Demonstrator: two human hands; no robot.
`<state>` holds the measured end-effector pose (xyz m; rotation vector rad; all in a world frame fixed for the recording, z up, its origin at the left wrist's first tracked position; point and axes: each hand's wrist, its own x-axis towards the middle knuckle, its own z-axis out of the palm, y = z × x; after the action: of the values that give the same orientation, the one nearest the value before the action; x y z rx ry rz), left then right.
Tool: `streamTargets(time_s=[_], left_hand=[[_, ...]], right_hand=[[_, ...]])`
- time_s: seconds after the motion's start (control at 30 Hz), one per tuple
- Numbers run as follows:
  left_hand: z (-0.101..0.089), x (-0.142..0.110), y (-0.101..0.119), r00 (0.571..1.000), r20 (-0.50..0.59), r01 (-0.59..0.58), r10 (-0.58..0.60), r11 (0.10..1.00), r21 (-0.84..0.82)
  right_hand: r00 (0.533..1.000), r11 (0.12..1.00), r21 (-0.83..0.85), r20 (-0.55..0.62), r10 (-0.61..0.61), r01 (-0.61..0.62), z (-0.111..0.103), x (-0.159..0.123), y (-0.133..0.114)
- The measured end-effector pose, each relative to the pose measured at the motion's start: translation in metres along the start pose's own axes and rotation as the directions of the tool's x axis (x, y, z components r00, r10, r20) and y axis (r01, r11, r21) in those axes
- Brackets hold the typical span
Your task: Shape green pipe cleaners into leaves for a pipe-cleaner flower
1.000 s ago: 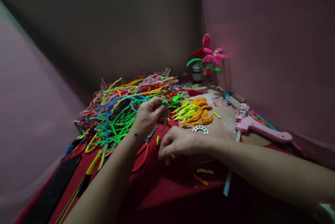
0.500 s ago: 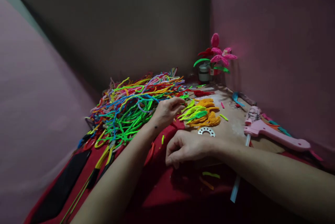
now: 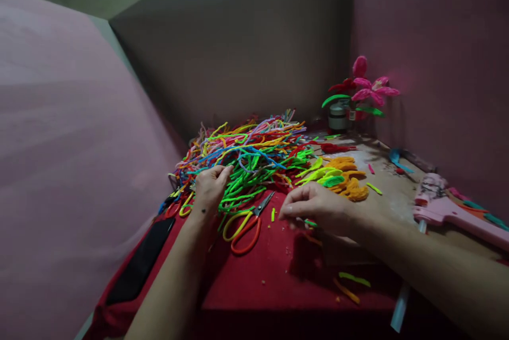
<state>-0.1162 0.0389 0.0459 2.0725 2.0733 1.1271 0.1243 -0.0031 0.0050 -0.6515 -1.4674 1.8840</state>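
Observation:
A big heap of coloured pipe cleaners [image 3: 246, 157] covers the back left of the red cloth [image 3: 274, 266]. My left hand [image 3: 209, 187] rests on the near left edge of that heap, fingers curled into the green and blue strands. My right hand [image 3: 316, 207] lies palm down on the cloth, fingers bent over a short green piece. Between the two hands lie red-handled scissors [image 3: 248, 220]. A pile of folded orange and lime pieces [image 3: 338, 175] sits just beyond my right hand.
A pink glue gun [image 3: 449, 210] lies at the right. A small pot with pink pipe-cleaner flowers [image 3: 358, 93] stands in the back corner. A black phone [image 3: 139, 263] lies at the left edge. Short scraps [image 3: 352, 281] dot the near cloth. Walls close in on three sides.
My left hand has left the lime pieces and gone left onto the heap's near edge. The view has swung left, uncovering the scissors. My right hand has opened slightly.

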Motion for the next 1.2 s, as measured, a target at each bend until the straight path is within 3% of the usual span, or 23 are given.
streamTargets(time_s=[0.07, 0.13, 0.23, 0.33, 0.5, 0.6, 0.67, 0.77, 1.0, 1.2], left_hand=[[0.002, -0.004, -0.008, 1.000, 0.003, 0.028, -0.027, 0.999, -0.038], [0.005, -0.008, -0.017, 0.999, 0.024, 0.029, -0.027, 0.997, -0.066], [0.005, -0.009, -0.030, 0.999, 0.028, 0.034, -0.032, 0.996, -0.077], [-0.001, -0.009, -0.039, 0.998, 0.048, 0.037, -0.034, 0.996, -0.077], [-0.013, -0.021, -0.040, 0.971, 0.232, -0.048, 0.063, 0.996, -0.073], [-0.014, -0.032, -0.042, 0.924, 0.341, -0.226, 0.173, 0.966, 0.122], [-0.012, -0.037, -0.046, 0.899, 0.389, -0.332, 0.200, 0.891, 0.309], [-0.010, -0.040, -0.055, 0.883, 0.424, -0.398, 0.204, 0.802, 0.444], [-0.027, -0.034, -0.055, 0.790, 0.515, -0.537, 0.334, 0.783, 0.315], [-0.037, -0.034, -0.050, 0.766, 0.516, -0.570, 0.384, 0.777, 0.267]], right_hand=[[0.999, 0.967, 0.249, -0.031, -0.037, 0.043, -0.005, -0.001, -0.006], [0.993, 0.857, 0.508, -0.116, -0.038, 0.092, -0.013, -0.003, -0.014], [0.976, 0.698, 0.689, -0.211, -0.060, 0.192, -0.023, -0.005, -0.027], [0.954, 0.674, 0.696, -0.297, -0.044, 0.248, -0.029, -0.006, -0.033], [0.955, 0.730, 0.649, -0.297, -0.017, 0.215, -0.026, -0.007, -0.028], [0.963, 0.751, 0.632, -0.269, -0.020, 0.192, -0.025, -0.007, -0.025], [0.966, 0.754, 0.631, -0.257, -0.020, 0.183, -0.025, -0.006, -0.023], [0.966, 0.760, 0.626, -0.259, -0.011, 0.176, -0.025, -0.004, -0.020], [0.966, 0.790, 0.588, -0.256, -0.022, 0.174, -0.029, -0.004, -0.019], [0.934, 0.818, 0.488, -0.322, -0.154, 0.304, -0.036, -0.013, -0.033]])
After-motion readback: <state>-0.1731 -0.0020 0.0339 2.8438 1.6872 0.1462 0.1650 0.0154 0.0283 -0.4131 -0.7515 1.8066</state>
